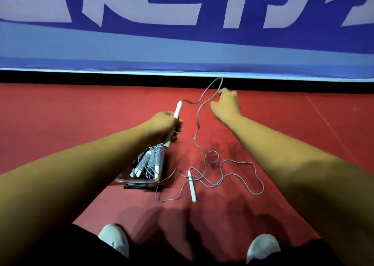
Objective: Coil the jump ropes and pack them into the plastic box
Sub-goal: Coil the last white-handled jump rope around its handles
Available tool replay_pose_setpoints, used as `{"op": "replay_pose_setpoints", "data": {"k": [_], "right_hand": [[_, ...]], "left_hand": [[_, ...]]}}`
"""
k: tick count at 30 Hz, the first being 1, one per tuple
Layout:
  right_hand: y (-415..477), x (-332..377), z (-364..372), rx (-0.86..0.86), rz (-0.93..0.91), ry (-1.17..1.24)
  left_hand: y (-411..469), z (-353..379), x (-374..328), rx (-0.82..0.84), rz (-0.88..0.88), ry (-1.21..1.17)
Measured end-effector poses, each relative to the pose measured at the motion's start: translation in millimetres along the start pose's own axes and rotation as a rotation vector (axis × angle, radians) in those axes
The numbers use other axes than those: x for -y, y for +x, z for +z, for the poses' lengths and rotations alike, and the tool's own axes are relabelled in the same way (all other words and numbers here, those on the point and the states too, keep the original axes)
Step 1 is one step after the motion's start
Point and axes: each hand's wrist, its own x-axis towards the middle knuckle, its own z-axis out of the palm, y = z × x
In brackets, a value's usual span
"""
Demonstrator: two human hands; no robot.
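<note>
My left hand [166,127] grips a white jump-rope handle [177,108] above the far end of the plastic box [141,181]. From that handle a grey rope [197,122] loops up to my right hand [225,103], which pinches it with curled fingers, then hangs down to the red floor. There it lies in loose tangled loops [238,176] around the second white handle [191,185], just right of the box. Inside the clear box lie several coiled grey ropes [148,162] with white handles.
A blue banner with large pale lettering [182,32] stands along the far edge of the red floor [70,113]. My two white shoes [114,238] show at the bottom, near the black clothing on my legs.
</note>
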Motion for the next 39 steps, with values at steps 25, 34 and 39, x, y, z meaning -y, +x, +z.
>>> {"op": "replay_pose_setpoints", "data": {"k": [25,34,39], "right_hand": [[-99,-195,236,0.895,0.439,-0.448],[-59,-153,119,1.134,0.433,-0.431],[-38,-116,40,1.133,0.537,-0.369]], "left_hand": [[131,22,199,0.018,-0.399,-0.202],[95,38,164,0.019,-0.47,-0.4],[63,46,108,0.051,-0.38,-0.267]]}}
